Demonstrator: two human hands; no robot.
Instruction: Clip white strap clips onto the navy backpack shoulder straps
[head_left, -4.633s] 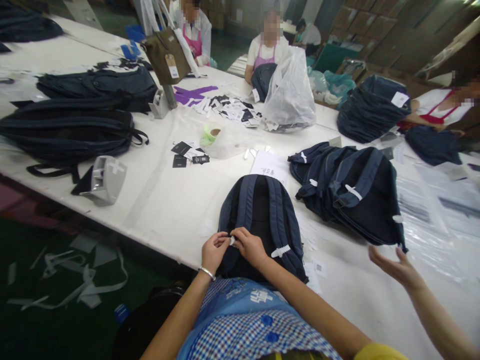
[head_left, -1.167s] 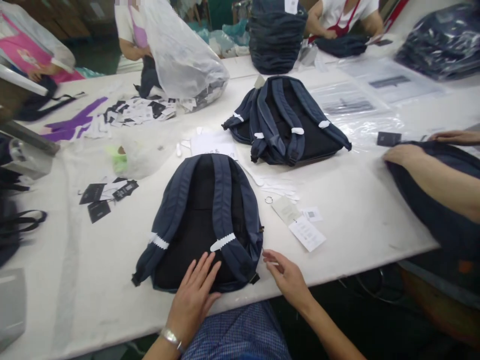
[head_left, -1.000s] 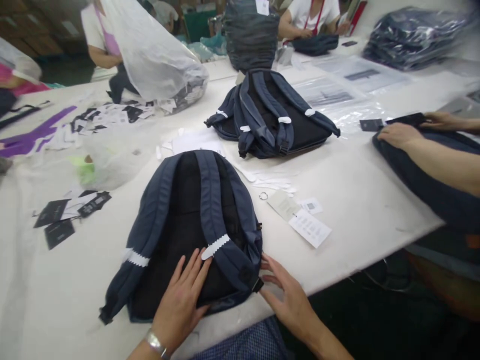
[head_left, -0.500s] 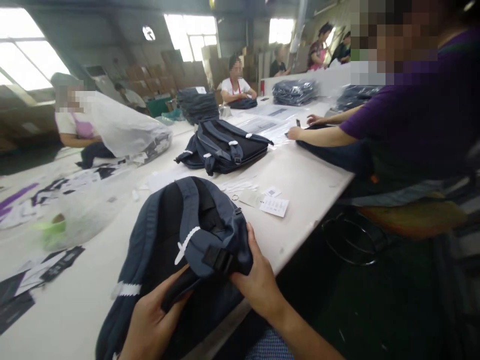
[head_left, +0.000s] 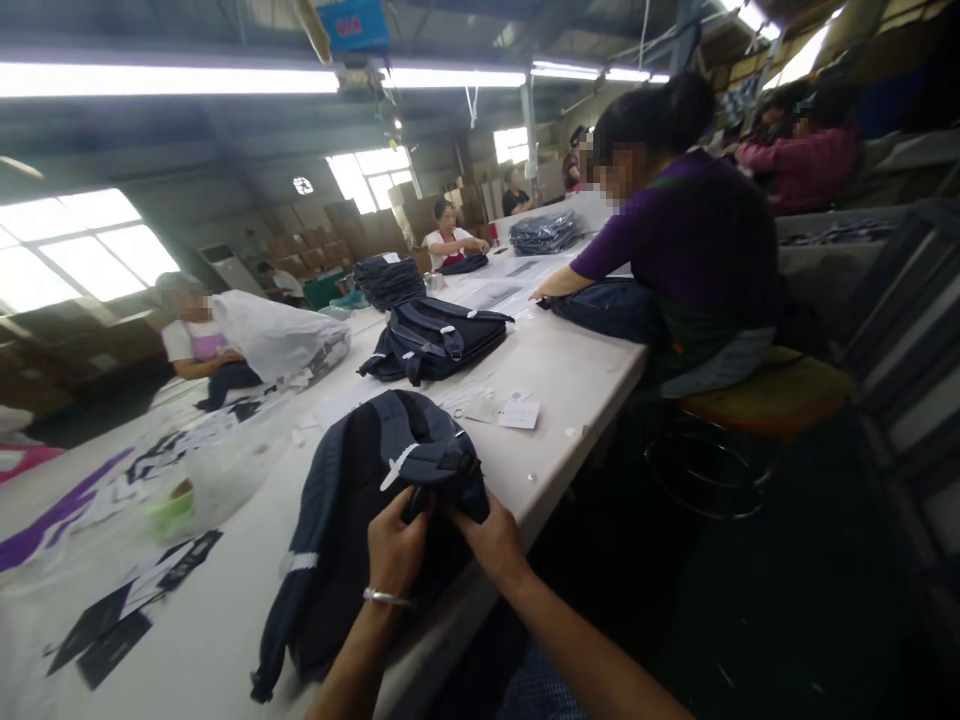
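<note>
A dark navy backpack lies on the white table in front of me, its back panel and shoulder straps facing up. White bands are wrapped round its straps. My left hand is closed on the shoulder strap near its lower end. On the bag's right side, my right hand pinches the dark fabric close to the strap end. Both hands' fingertips are partly hidden in the dark cloth. Just beyond the bag lie a paper tag and thin white strips.
Another navy backpack lies farther up the table. Black and white labels and a green bowl are at left. A co-worker in purple sits at right, handling a dark bag. A stool stands there.
My view has tilted up and the backpack appears farther off. My hands have come closer together at the strap end. The co-worker at right leans forward over the table.
</note>
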